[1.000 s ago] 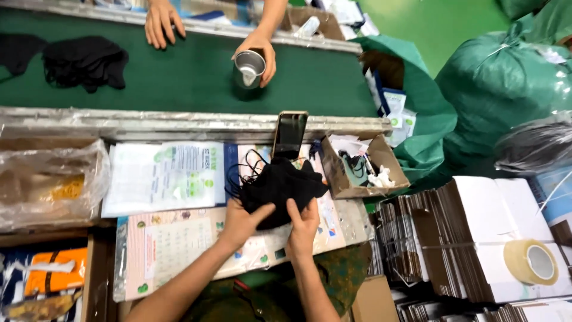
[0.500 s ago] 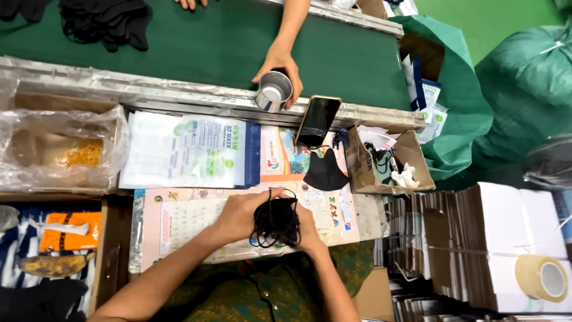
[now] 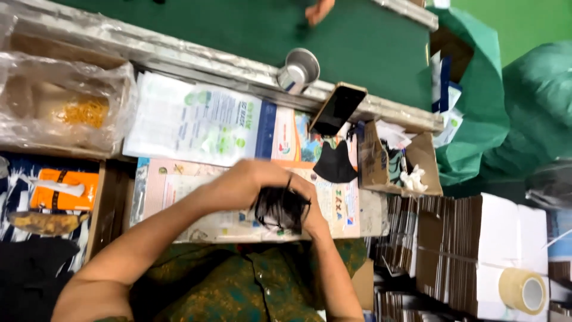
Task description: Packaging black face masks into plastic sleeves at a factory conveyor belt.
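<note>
Inspection runs left to right across the packing bench. At far left sits a clear plastic bag point(image 3: 59, 101) with yellowish contents, and below it an orange packet point(image 3: 62, 189) in a side tray. Next, printed pouches point(image 3: 196, 122) lie flat in overlapping layers along the bench. Over these, the left hand point(image 3: 247, 182) is curled closed, fingers gripping the upper left edge of a bundle of black face masks point(image 3: 280, 207). The right hand point(image 3: 310, 209) is likewise closed against the bundle's right side, so the masks are pinched between both hands just above the pouches and close to the person's body. Judged step: the stack is being squared and gathered. The following move would appear to call for a firm two-handed hold and a free pouch mouth, though none is visibly open. One loose black mask point(image 3: 335, 162) lies apart on the pouches, beyond the hands. A dark phone point(image 3: 338, 108) leans on the metal rail, and a metal cup point(image 3: 298, 70) rests just beside it at the green conveyor point(image 3: 238, 30). A small cardboard box point(image 3: 396, 164) of oddments follows. A co-worker's hand point(image 3: 319, 11) shows at the belt's far edge. Flat cartons point(image 3: 476, 250) and a tape roll point(image 3: 524, 290) occupy the right. Nothing obstructs the hands.
</note>
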